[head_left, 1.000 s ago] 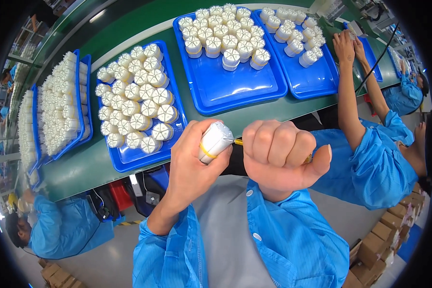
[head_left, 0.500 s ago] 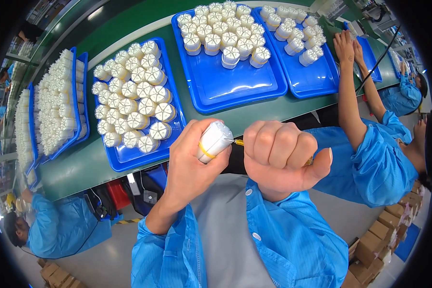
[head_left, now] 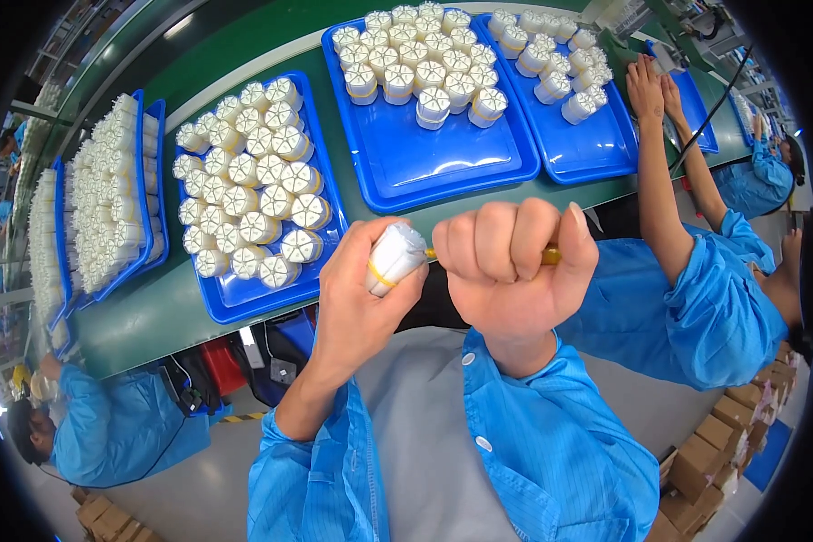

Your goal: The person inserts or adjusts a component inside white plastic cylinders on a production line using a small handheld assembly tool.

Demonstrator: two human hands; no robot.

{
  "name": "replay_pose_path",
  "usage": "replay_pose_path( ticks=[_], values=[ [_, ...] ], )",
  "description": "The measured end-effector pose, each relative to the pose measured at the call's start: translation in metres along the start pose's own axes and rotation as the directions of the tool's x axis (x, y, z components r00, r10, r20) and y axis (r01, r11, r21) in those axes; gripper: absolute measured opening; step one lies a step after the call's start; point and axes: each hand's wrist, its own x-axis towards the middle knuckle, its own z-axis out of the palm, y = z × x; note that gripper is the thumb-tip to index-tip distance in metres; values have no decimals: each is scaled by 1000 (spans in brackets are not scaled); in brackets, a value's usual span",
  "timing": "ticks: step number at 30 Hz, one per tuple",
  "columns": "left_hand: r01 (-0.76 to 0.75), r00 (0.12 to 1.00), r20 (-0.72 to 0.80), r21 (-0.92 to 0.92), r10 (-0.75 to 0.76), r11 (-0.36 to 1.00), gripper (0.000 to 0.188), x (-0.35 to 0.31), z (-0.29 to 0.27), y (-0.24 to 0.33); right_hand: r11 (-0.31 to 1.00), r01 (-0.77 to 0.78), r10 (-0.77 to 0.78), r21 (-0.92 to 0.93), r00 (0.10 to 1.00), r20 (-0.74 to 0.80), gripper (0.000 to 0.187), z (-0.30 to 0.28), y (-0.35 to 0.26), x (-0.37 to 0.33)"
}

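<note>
Gripping a white cylindrical bundle (head_left: 397, 255) ringed by a yellow band (head_left: 381, 276), a worker in a blue jacket (head_left: 569, 434) holds both hands near the centre of the view. The left hand (head_left: 354, 287) has its fingers wrapped around the bundle, whose upper end tips toward 1 o'clock. Just beside it, at 3 o'clock, the right hand (head_left: 518, 266) is clenched around a slim yellow tool (head_left: 550, 256), thumb raised; one end of the tool points at the bundle's side, though whether it touches cannot be told.

Beyond the hands, a green surface (head_left: 144, 316) carries blue trays of similar banded bundles: a well-filled tray (head_left: 235, 293) at 10 o'clock, a part-filled tray (head_left: 443, 170) at 12 and a third tray (head_left: 592, 154) at 1. More trays, densely loaded, stand toward 9 o'clock. A co-worker's hand (head_left: 645, 90) reaches over the surface at 2 o'clock, its fingers' grasp unclear; another person in blue (head_left: 122, 425) sits at 8. Cardboard boxes (head_left: 696, 470) are piled at 4 o'clock, any lettering on them too small to read.
</note>
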Motion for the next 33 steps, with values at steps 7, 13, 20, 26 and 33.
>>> replay_pose_path(
  ticks=[7,13,20,26,33],
  values=[
    [304,948,251,-548,-194,779,37,-4,-9,-9,985,170,-170,5,985,41,53,-3,-11,2],
    [296,947,273,-533,-170,793,41,-8,-10,-5,986,152,-151,-66,988,26,52,8,-7,-3],
    [233,961,230,-371,-154,899,36,-10,-14,4,993,117,-115,-28,992,60,51,9,-1,-5],
    [-55,991,121,-71,64,996,34,-7,-16,-8,999,-27,27,21,999,24,51,-2,6,1],
    [341,940,267,-742,-213,577,41,-8,-11,-3,988,150,-150,38,989,-6,52,-5,-6,5]
  ],
)
